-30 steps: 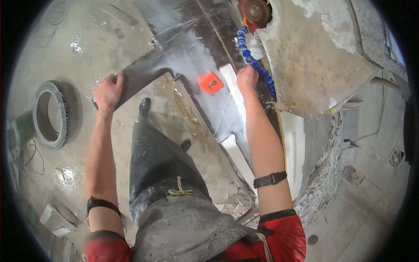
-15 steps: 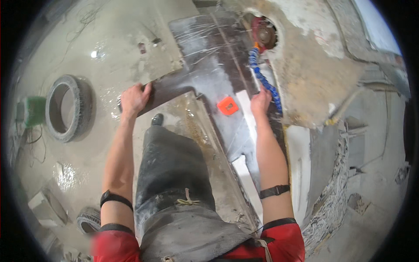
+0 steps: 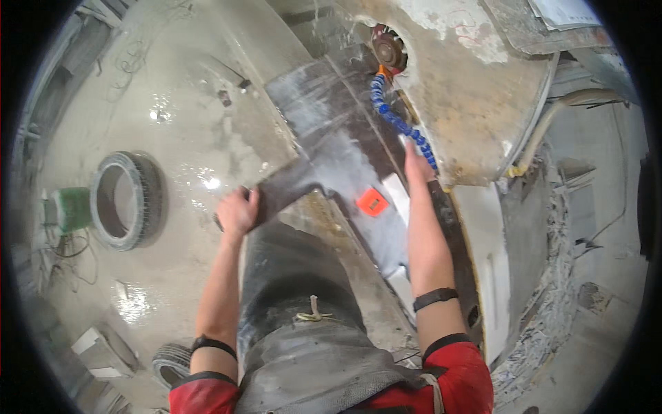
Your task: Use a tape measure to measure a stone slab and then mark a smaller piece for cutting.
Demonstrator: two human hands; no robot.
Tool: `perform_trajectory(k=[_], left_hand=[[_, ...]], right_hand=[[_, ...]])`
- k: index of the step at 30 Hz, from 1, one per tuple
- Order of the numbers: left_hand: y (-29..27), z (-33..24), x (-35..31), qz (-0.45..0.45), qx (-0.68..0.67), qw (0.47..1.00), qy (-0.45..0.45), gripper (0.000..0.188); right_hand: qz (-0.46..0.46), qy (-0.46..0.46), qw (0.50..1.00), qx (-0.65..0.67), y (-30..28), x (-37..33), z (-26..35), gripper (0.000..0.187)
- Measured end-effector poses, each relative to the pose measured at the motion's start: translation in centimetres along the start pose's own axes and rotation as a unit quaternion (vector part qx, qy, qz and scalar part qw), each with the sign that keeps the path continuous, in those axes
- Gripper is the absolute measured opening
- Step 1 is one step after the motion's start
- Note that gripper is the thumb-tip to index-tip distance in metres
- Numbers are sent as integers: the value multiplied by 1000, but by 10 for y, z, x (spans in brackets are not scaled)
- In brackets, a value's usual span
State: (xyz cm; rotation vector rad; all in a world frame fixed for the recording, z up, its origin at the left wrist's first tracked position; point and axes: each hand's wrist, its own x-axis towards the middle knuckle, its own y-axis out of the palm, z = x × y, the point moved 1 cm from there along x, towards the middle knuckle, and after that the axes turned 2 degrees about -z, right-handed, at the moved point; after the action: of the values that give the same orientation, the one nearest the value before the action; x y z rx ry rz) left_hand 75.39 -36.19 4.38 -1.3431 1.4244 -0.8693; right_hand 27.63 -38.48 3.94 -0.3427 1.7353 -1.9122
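Observation:
My left hand (image 3: 238, 210) is wrapped round the outer end of a dark board arm (image 3: 279, 193) that juts left from a wet, white-smeared dark table (image 3: 348, 155). On that table lies an orange square object (image 3: 372, 202), which looks like a tape measure, beside a white strip (image 3: 397, 196). My right hand (image 3: 418, 167) is closed at the table's right side, close to a blue segmented hose (image 3: 400, 124). Something small and white shows at its fingertips, but what it grips is hidden. Up the hose sits a round reddish-brown disc (image 3: 389, 50).
A large stained board (image 3: 476, 103) with a cut-out surrounds the disc on the right. Left on the wet floor lie a tyre (image 3: 127, 200), a green container (image 3: 72, 209) and a smaller tyre (image 3: 171, 363). A white panel (image 3: 483, 255) stands right of my right forearm.
The view has shifted, so the table, orange object and left hand appear lower. My foot has gone out of sight behind the apron. Both hands stay at the same places on the table.

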Motion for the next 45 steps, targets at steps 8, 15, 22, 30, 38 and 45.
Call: perform_trajectory(k=[8,15,22,30,38,45], left_hand=[[2,0,-27,82,-133,988,18,35],[-27,-47,41,196,-366,899,140,27],[-35,-131,64,462,-358,780,224,33],[9,-183,45,557,-347,720,226,41],[54,-217,67,600,-442,666,-20,39],[11,-178,43,608,-489,625,26,27]], right_hand=[[66,78,993,57,28,10,-13,99],[-77,153,983,73,35,-3,-15,118],[-94,151,978,107,9,-67,-26,110],[-64,189,960,199,-9,-62,-42,99],[-104,-76,927,352,-25,-189,-9,99],[-67,-146,986,43,45,-257,-85,80]])
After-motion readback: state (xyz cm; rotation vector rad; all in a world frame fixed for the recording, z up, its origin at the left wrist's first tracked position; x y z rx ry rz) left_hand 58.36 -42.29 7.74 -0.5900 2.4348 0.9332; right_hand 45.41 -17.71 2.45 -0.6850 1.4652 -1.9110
